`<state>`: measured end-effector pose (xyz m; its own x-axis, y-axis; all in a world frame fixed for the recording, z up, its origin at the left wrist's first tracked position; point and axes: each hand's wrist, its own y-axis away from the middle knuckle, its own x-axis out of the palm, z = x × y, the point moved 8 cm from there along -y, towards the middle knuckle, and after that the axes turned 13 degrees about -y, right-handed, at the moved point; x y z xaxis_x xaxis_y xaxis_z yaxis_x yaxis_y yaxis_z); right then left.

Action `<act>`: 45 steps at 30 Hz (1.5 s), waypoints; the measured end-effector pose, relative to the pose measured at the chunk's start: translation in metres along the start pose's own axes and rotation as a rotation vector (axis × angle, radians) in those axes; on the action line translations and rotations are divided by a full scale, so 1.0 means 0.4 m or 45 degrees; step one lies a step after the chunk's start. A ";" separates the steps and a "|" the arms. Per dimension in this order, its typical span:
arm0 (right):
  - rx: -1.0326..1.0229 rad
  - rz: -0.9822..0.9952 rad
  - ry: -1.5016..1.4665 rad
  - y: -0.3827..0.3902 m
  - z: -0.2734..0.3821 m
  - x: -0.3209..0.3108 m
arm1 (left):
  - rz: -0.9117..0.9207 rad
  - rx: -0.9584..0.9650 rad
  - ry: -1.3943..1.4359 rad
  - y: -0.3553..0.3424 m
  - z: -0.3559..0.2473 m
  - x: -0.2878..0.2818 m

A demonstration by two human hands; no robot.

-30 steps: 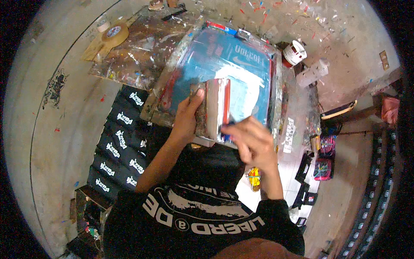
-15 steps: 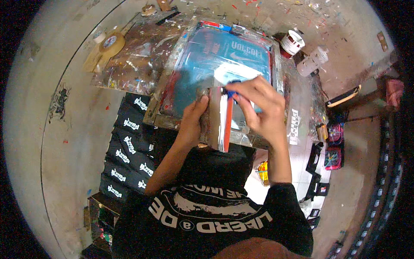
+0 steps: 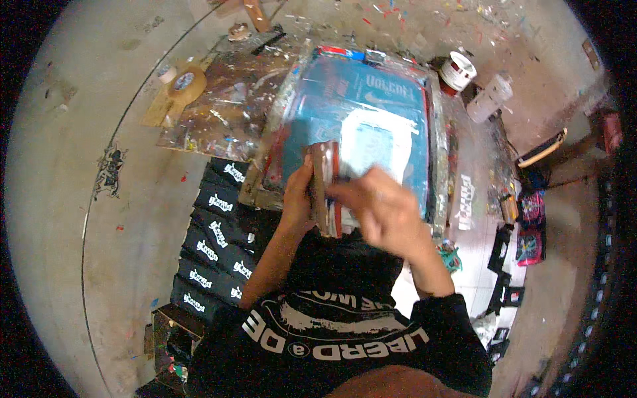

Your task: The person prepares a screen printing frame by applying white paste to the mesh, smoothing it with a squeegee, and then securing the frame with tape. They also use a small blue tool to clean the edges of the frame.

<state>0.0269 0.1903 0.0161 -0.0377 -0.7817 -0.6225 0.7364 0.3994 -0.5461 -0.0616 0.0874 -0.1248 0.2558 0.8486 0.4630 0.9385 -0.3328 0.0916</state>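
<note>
My left hand (image 3: 298, 202) is closed around a screen-printing squeegee (image 3: 324, 158), held upright with its wooden handle to the left and its reddish blade to the right. White ink coats the side of the blade. My right hand (image 3: 391, 215), smeared by motion, is at the lower half of the squeegee, pinching a small dark blue piece against it; the fingers mostly hide the piece. Beyond both hands lies a framed printing screen (image 3: 318, 99) with blue-green mesh. A thick patch of white ink (image 3: 403, 156) surrounds a paler area on the mesh.
An ink-stained table (image 3: 229, 109) carries a tape roll (image 3: 188, 83) at the left. Right of the screen stand a white tub (image 3: 458, 71) and a translucent bottle (image 3: 490, 98). Black printed fabric pieces (image 3: 215, 233) are laid out at the lower left.
My right hand has slid down along the squeegee toward me with the small blue piece. The squeegee has turned slightly, showing less of its inked side. The whole view has shifted a little.
</note>
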 end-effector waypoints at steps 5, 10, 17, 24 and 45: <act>-0.118 0.173 -0.241 0.037 0.099 0.046 | 0.614 -0.144 0.456 -0.009 0.056 0.029; 0.200 -0.453 -0.249 -0.073 0.050 -0.074 | 0.655 -0.253 0.708 0.006 0.045 0.077; 0.083 -0.527 -0.186 -0.141 0.045 -0.014 | 0.476 -0.275 0.770 -0.007 0.031 0.065; 0.164 -0.436 -0.160 -0.073 0.086 0.056 | 0.337 -0.275 0.798 -0.017 0.013 0.045; 0.113 -0.348 -0.260 -0.010 0.102 0.120 | 0.045 -0.239 0.841 0.005 -0.033 -0.003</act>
<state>0.0498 0.1316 0.0114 -0.1123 -0.9371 -0.3306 0.7738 0.1263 -0.6207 -0.0632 0.0802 -0.1134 0.0345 0.4271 0.9035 0.8608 -0.4720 0.1902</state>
